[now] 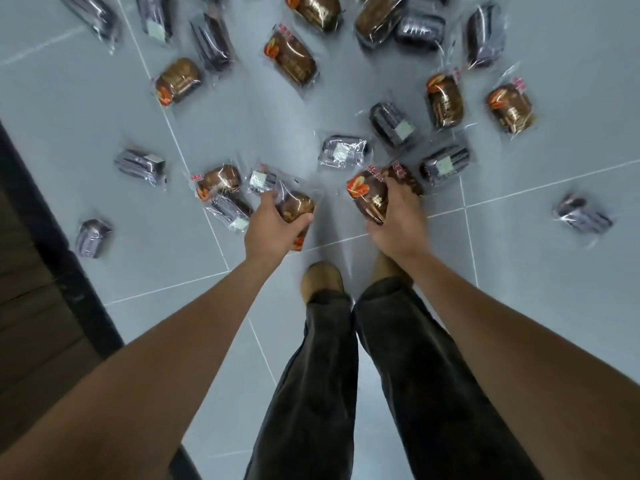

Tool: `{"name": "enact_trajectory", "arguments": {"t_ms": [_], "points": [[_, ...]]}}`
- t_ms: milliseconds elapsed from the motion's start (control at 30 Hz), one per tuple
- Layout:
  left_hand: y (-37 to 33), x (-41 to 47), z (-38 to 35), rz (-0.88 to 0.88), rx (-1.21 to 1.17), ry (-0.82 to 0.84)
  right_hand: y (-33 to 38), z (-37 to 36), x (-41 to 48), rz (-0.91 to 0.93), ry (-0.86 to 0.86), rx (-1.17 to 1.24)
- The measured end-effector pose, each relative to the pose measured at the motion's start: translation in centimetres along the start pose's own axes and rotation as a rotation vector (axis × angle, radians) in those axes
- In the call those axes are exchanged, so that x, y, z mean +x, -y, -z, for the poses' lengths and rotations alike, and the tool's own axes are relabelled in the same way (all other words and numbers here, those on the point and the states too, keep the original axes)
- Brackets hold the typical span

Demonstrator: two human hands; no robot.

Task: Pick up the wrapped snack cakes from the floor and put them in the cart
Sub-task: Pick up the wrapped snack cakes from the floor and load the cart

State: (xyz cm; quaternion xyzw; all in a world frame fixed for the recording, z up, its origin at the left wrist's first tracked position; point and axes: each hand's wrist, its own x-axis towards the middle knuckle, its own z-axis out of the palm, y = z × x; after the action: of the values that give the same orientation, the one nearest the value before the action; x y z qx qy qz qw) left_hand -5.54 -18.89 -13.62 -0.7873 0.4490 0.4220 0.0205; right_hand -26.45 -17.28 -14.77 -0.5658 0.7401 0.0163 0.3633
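Brown and dark-purple cakes (290,58), grey floor (554,81)

The grey tiled floor (554,289) I stand on carries wrapped snack cakes (290,58), brown and dark, scattered from nine to three o'clock.

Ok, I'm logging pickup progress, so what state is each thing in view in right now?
left hand: gripping one brown cake.
right hand: gripping an orange-logo brown cake.
second brown cake: under the right hand's fingers; held or not, cannot tell.
other wrapped cakes: lying scattered on the tiled floor, not yet picked up.
cart: not in view.
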Motion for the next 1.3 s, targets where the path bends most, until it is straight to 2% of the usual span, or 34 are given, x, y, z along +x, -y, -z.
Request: {"name": "enact_trajectory", "arguments": {"t_ms": [200,500,833,933,1067,1300], "points": [[-9.4,-5.5,7.1,-0.086,-0.212,0.074,4.0,10.7,-4.2,-0.065,-0.082,0.148],[-22.3,-15.4,19.1,-0.089,-0.497,0.212,10.5,26.0,-12.5,-0.174,-0.326,0.345],[-27.2,-30.8,26.9,-0.341,-0.166,0.433,14.3,36.1,-30.3,-0.383,-0.613,0.516],[-28.7,-35.5,27.0,-0.434,-0.079,0.488,13.8,37.6,-35.8,-0.469,-0.672,0.551],[-29.8,-41.2,26.3,-0.537,0.017,0.481,13.0,38.5,-42.4,-0.569,-0.753,0.58],[-28.0,-51.8,22.0,-0.675,0.116,0.628,10.6,36.6,-55.1,-0.719,-0.911,0.638]]}}
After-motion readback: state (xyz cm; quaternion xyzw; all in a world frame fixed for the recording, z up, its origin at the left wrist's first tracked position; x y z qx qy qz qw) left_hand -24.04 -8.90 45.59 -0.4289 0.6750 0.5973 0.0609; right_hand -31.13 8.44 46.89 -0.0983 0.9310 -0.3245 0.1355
